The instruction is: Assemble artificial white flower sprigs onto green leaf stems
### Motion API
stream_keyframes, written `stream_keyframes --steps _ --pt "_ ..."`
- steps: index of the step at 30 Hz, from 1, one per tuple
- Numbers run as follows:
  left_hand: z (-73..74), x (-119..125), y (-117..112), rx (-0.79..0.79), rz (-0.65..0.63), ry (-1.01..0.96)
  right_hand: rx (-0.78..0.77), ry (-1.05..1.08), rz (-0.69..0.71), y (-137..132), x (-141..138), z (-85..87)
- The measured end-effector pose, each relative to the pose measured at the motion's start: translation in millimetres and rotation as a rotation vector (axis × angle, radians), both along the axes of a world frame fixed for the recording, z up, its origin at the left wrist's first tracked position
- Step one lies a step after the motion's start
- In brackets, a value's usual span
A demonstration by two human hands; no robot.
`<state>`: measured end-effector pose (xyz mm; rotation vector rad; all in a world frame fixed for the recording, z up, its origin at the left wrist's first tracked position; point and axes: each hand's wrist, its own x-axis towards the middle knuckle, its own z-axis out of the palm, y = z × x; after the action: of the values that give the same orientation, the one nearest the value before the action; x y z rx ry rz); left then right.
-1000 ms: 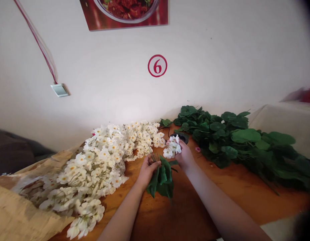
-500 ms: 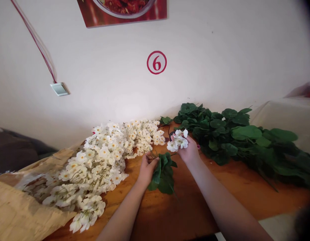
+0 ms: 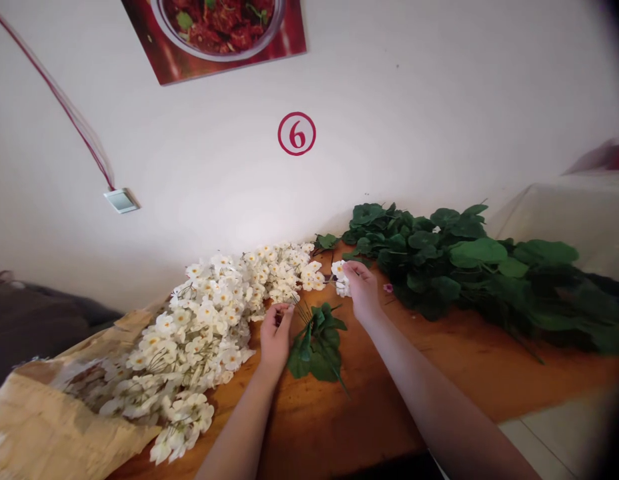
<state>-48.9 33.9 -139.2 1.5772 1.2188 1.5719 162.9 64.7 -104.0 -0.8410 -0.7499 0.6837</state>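
Observation:
My left hand is closed around thin stems at the top of a small green leaf sprig that lies on the wooden table. My right hand pinches a small cluster of white flowers just above and right of the sprig. A big heap of white artificial flowers lies to the left of both hands. A long pile of green leaf branches stretches along the right.
Brown paper wrapping lies under the white flowers at the left edge. The white wall stands right behind the table with a red number 6 sticker, a food poster and a small wall box.
My right hand with the white flower cluster has moved left and slightly back, closer to the flower heap. My left hand has shifted a little left, still on the sprig's stems.

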Motion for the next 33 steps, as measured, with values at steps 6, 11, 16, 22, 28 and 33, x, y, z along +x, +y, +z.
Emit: stream_keyframes --steps 6,11,16,22,28,33 --pt "33.9 9 -26 0.233 -0.078 0.205 0.064 0.112 0.169 -24 -8 26.8" --pt "80.8 17 -36 0.256 -0.302 0.108 0.043 0.191 0.446 -53 -30 65.8" --pt "121.5 21 -32 0.413 -0.175 0.154 0.054 0.263 0.574 -68 -50 113.5" --pt "149.4 23 -27 0.411 -0.102 0.006 0.064 0.214 0.716 -71 -46 140.6" --pt "169.0 6 -38 0.218 -0.264 -0.16 0.059 -0.071 0.86 -82 -40 143.1" --pt "173.6 -6 -43 0.269 -0.303 -0.175 0.06 -0.134 0.897 -81 -45 140.3"
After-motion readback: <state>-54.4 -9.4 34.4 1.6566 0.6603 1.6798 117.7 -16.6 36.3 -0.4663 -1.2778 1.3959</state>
